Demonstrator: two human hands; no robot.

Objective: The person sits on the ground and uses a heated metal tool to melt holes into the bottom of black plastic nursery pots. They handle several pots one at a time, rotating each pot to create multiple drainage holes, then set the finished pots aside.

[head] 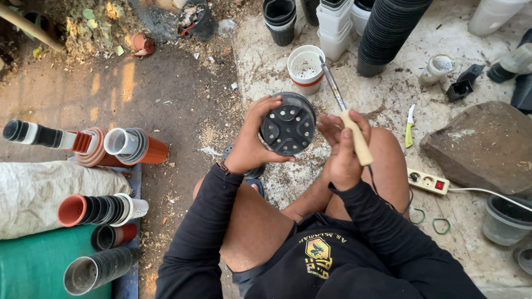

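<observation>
The left hand [249, 147] is closing its grip around a black plastic pot [288, 126], thumb under the rim and fingers curling over the top edge, and is holding it tilted so that its holed underside is facing the camera, above the person's knees. The right hand [344, 150] is clamping its grip on the pale wooden handle of a soldering iron [348, 119], whose metal shaft is pointing up and away, just right of the pot and not touching it. A thin dark cord is hanging from the handle's lower end past the right wrist. The person is sitting on the ground in a dark long-sleeved top, bare knees spread under both hands. Just beyond the pot a white bucket with a red band [305, 68] is standing on the sawdust-strewn concrete floor [260, 61]. Farther out, stacks of black pots [385, 33] are leaning at the top. To the right a white power strip [427, 181] is lying beside the right knee, a small green-handled knife [408, 127] is lying further up, near a flat stone [485, 147]. To the left, rows of nested terracotta and black pots [97, 210] are lying on their sides
</observation>
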